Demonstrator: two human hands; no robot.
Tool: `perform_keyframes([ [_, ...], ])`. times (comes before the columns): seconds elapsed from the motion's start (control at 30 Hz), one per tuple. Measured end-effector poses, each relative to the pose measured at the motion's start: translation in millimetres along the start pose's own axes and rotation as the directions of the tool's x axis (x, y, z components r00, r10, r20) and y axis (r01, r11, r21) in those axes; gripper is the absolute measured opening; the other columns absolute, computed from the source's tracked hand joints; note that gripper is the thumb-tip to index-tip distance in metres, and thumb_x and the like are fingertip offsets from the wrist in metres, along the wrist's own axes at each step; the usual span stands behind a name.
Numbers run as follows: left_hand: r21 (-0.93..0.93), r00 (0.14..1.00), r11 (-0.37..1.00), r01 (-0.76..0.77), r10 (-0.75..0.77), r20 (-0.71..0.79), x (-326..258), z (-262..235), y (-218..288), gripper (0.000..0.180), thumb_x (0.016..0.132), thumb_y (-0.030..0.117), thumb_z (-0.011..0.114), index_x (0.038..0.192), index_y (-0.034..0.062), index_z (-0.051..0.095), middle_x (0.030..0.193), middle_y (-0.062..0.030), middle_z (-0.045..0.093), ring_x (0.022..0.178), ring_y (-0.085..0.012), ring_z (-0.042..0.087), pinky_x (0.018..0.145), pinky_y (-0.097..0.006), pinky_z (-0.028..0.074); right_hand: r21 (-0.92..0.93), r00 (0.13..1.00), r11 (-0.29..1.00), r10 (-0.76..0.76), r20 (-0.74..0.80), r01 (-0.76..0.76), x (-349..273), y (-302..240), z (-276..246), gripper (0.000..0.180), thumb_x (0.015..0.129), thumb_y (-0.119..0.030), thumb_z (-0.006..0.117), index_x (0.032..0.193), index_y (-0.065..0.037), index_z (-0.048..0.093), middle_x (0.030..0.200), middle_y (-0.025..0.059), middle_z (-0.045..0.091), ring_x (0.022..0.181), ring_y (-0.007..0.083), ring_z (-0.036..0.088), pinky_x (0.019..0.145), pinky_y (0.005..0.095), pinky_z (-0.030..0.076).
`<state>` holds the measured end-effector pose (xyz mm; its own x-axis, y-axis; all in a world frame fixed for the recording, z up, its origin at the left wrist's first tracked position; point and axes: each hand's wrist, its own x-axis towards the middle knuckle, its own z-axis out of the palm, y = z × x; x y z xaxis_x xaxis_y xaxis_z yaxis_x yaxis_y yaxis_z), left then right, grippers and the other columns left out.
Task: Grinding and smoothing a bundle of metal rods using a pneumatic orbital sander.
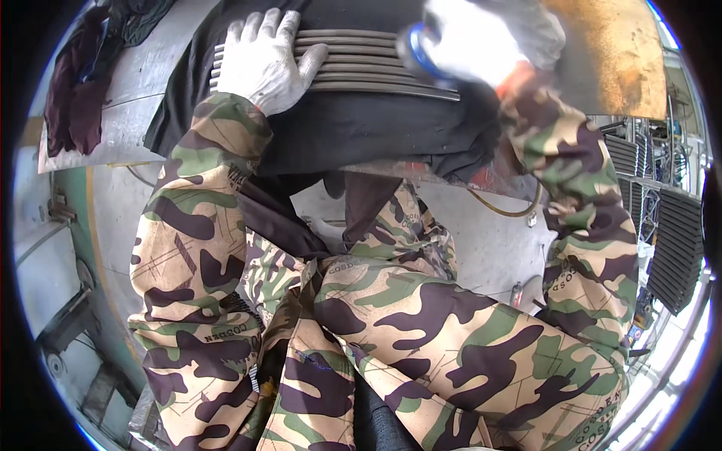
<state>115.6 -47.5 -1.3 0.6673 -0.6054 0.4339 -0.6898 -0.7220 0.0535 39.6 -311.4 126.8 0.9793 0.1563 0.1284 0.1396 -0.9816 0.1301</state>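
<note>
At top centre, ribbed metal bars (361, 64) on a black cloth (361, 131) are pressed flat by the released left hand (263, 56); the blurred right hand (481, 37) is clenched around a blue tool (416, 51). Dark rags (75, 83) lie upper left, a rusty plate (617, 52) upper right.

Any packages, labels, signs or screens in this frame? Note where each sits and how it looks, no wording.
No packages, signs or screens show.
Printed lettering on the camouflage clothing: small dark marks scattered over the sleeves and trousers, on tan and green patches.
Blue-rimmed round tool: in the gloved right hand, over the grey metal bars; blurred, no label can be made out.
Left hand: white glove, flat on the bars, unmarked.
</note>
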Motion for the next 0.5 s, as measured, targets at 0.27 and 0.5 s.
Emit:
perform_keyframes([
  [0.27,-0.027,0.997,1.000,-0.007,0.009,0.077,10.7,-6.8,-4.7,0.064,0.100,0.048,0.056,0.141,-0.0013,0.058,0.144,-0.0250,0.058,0.134,-0.0423,0.053,0.114,-0.052,0.037,-0.028,1.000,1.000,-0.009,0.002,0.010,-16.1,10.0,-3.9,0.024,0.088,-0.027,0.065,0.095,-0.005,0.065,0.094,0.0207,0.065,0.089,0.0409,0.068,0.076,0.0511,0.056],
  [0.5,-0.046,0.998,0.997,-0.060,0.060,0.002,5.7,-9.2,-2.8,0.063,0.095,0.048,0.062,0.134,-0.0021,0.060,0.132,-0.0231,0.063,0.123,-0.0405,0.058,0.108,-0.053,0.040,0.039,0.997,0.997,-0.067,-0.045,0.068,-5.6,15.8,10.8,0.022,0.085,-0.024,0.065,0.095,-0.005,0.064,0.092,0.0216,0.065,0.085,0.0410,0.068,0.072,0.0529,0.056],
])
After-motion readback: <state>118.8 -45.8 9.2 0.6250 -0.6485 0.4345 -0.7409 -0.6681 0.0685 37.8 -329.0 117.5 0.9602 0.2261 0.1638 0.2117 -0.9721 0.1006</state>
